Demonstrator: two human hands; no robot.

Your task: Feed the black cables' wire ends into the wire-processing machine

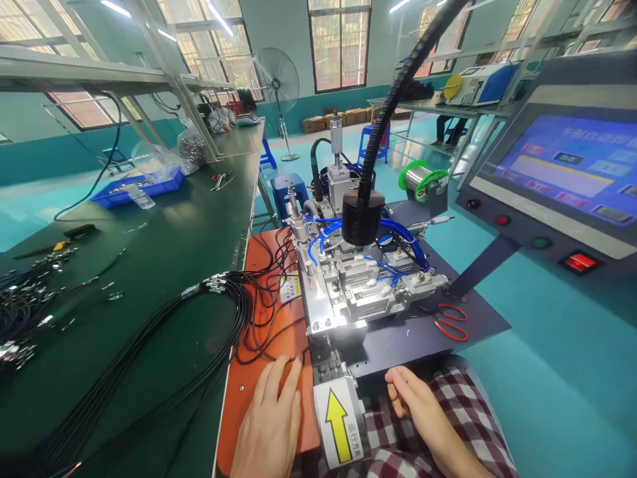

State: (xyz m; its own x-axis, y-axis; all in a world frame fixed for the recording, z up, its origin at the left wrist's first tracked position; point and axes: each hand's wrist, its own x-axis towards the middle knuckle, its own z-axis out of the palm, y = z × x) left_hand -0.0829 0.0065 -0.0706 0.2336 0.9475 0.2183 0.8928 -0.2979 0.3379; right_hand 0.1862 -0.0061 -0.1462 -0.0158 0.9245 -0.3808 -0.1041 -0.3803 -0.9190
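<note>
Palm down, my left hand (273,415) rests on the orange board (231,411), its fingers stretched out. A thin black cable ends near its fingertips. My right hand (415,405) hovers over the lap, just right of the machine's front, with its fingers curled and pressed together; anything pinched there is too small to make out. Between the hands is a grey cover (341,425) with a yellow arrow label. Beyond it stands the metal assembly machine (358,279) with blue air tubes. Black cables (243,312) lie bundled at the left, and several run across the board to the machine.
A black flexible stalk (381,126) with a round head hangs over the machine. Red-handled scissors (452,323) lie on its base plate. A control screen (572,159) stands at the right, with a wire spool (422,180) behind. The green table (189,245) holds more cables and a blue tray (137,189).
</note>
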